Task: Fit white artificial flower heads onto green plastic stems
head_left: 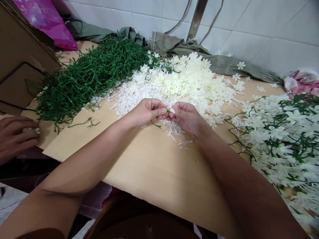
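We see the left hand [147, 111] and the right hand [185, 116] meeting at the middle of the tabletop [154, 166], fingertips touching. The left fingers are pinched closed on a thin green stem [156, 125], whose free end curls down just below the hand. The right fingers are curled closed around a small white flower [171, 110], held right against the tip of the stem; how the two parts sit together is hidden by the fingers.

Just beyond both hands lies a broad heap of loose white flowers [189, 79], its near edge reaching under the fingers. To the far left of it is a pile of green stems [94, 73], touching the flower heap where they meet. On the right side of the tabletop is a pile of assembled sprigs [281, 132], white flowers on green stems.

At the left edge, another person's hand [15, 134] rests closed over something pale, well apart from our two hands. A brown cardboard box [22, 59] stands far left, a grey-green cloth [174, 46] lies along the white tiled wall [261, 33], and a pink bag [47, 20] sits at the far left corner.
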`<state>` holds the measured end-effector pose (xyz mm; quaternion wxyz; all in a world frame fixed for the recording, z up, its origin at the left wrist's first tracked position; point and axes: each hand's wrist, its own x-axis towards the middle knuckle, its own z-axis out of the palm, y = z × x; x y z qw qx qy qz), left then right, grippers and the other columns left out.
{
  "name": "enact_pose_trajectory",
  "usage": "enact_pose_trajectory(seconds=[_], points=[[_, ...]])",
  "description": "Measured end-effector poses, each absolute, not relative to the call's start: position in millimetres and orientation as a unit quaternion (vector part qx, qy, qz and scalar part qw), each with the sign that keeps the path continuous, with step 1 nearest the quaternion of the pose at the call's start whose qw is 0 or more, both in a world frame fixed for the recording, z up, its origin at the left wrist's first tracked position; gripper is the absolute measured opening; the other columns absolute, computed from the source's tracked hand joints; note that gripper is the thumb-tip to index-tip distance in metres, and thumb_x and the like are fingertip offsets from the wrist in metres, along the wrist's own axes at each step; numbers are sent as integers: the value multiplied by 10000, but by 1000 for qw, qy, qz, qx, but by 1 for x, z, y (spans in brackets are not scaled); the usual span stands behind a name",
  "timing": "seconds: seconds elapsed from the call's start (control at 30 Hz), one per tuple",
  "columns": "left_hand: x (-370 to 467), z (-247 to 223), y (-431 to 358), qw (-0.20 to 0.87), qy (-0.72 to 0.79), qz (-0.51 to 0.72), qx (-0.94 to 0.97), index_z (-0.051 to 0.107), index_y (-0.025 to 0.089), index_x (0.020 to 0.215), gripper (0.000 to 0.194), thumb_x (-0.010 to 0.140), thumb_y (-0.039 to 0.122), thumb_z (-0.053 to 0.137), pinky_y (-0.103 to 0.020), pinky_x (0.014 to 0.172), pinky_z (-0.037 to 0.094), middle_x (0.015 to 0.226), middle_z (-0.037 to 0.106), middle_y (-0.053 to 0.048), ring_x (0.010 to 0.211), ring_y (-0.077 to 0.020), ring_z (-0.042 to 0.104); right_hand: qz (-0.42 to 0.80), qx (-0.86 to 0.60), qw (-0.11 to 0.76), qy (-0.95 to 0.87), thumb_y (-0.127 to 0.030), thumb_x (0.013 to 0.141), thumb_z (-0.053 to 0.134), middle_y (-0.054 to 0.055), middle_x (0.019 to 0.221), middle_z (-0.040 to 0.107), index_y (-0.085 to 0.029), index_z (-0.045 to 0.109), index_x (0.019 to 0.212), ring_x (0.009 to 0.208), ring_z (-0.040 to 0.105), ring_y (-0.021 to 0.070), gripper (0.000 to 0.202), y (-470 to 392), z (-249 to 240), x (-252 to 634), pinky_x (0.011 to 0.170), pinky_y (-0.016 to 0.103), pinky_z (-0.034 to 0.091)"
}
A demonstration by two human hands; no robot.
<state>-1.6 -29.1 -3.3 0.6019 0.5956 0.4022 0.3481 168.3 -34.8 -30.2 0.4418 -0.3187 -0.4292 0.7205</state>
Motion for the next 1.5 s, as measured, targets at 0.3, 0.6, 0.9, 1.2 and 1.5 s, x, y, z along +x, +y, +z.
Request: enact_pose_trajectory(seconds=[0.3,0.6,0.9,1.2,1.5], points=[[-2,-5,-28,609,396,345,595,591,129,606,207,660,270,732,-234,568,406,559,588,-1,540,-77,512,697,-339,443,-451,-433,543,844,-62,542,591,-190,542,590,568,586,84,390,-36,-29,168,666,270,511],[-7,-14,-25,549,439,295,647,567,133,594,148,672,200,674,-199,447,266,491,471,38,456,-44,381,485,-421,461,-613,-422,536,843,-30,594,590,-194,538,584,571,508,95,384,-39,-25,165,571,266,414],[-5,-7,-26,583,435,320,606,591,131,625,138,665,213,694,-205,482,324,488,507,31,469,-56,433,566,-360,477,-567,-435,538,840,-34,653,605,-202,530,608,624,553,93,394,-41,-26,164,618,264,452],[-3,-5,-28,577,428,332,611,579,117,618,119,695,166,655,-203,499,322,491,506,33,478,-52,433,572,-370,499,-536,-436,575,824,-30,584,621,-186,562,603,554,551,81,363,-43,-31,161,579,239,448],[0,-4,-28,604,405,332,600,571,117,603,149,693,199,657,-201,530,361,523,554,32,493,-45,461,683,-340,451,-464,-422,616,814,-45,534,579,-174,564,574,566,556,67,355,-37,-33,172,593,204,445]])
